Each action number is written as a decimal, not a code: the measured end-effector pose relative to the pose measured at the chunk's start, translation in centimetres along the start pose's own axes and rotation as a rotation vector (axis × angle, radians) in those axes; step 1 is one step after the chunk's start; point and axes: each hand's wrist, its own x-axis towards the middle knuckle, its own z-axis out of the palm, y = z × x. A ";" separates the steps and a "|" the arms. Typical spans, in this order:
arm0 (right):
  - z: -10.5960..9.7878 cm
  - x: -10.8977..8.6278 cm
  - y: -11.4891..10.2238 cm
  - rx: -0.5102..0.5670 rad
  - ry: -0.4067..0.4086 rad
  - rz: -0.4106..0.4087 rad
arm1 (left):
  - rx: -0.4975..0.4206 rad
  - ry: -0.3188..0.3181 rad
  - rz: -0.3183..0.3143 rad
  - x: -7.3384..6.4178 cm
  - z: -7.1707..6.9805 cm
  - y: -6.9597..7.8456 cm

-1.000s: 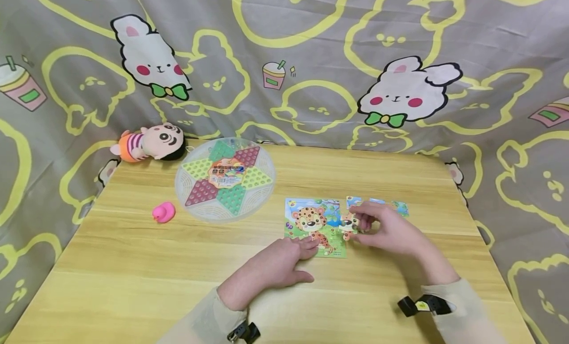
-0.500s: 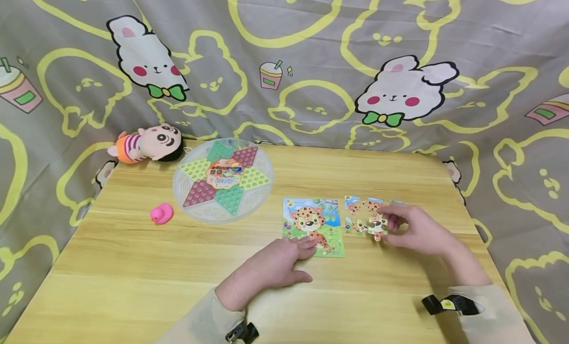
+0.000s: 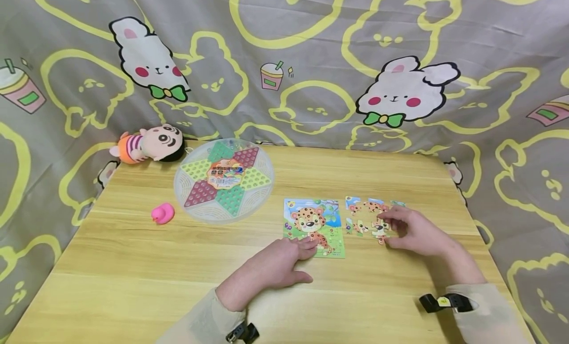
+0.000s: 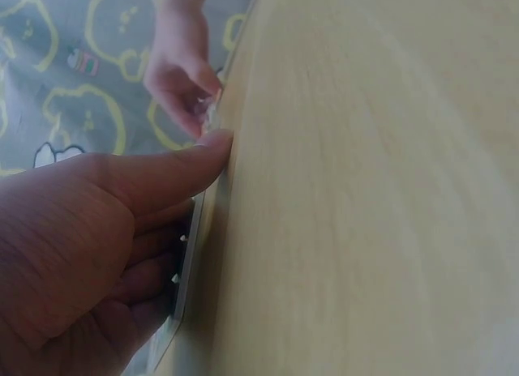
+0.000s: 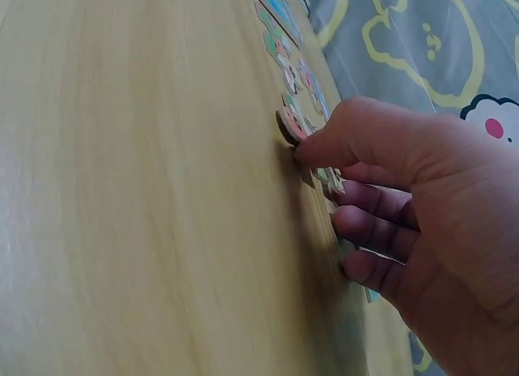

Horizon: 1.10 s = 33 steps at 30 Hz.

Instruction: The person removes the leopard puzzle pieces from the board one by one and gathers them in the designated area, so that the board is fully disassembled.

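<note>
Right hand [image 3: 415,230] is pinching a puzzle piece [image 3: 381,229], shifted from the leopard board's [image 3: 312,219] edge to farther out at its 3 o'clock; apparently it's joining the loose pieces [image 3: 357,226]. Left hand [image 3: 282,262] is resting, fingers extended, on the board.

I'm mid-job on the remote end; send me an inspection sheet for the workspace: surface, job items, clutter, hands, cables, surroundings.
Surface: light wood-grain table.
Job's things: leopard picture board lies on the table; loose puzzle pieces lie just right of it.
Clutter: pink duck, round star-patterned game board and doll lying on its side, all left of the picture board.
Left hand: rests on the lower part of the picture board.
Right hand: its fingers pinch one leopard piece among the loose ones.
Cables: nothing seen.
Surroundings: grey curtain with yellow outlines and rabbit heads, behind and beside the table.
</note>
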 end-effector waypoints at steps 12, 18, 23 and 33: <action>0.1 0.1 0.3 -0.013 -0.001 0.015 | -0.001 0.006 0.001 -0.1 0.0 0.2; 0.0 0.3 -0.1 -0.036 -0.003 0.009 | 0.022 0.009 -0.002 -0.1 0.0 0.2; 0.0 1.4 -2.1 -0.014 -0.008 -0.005 | 0.094 0.010 0.006 -0.3 -0.2 0.4; 1.7 5.7 -6.4 -0.011 -0.129 -0.067 | 0.152 0.017 0.072 0.4 -0.5 1.6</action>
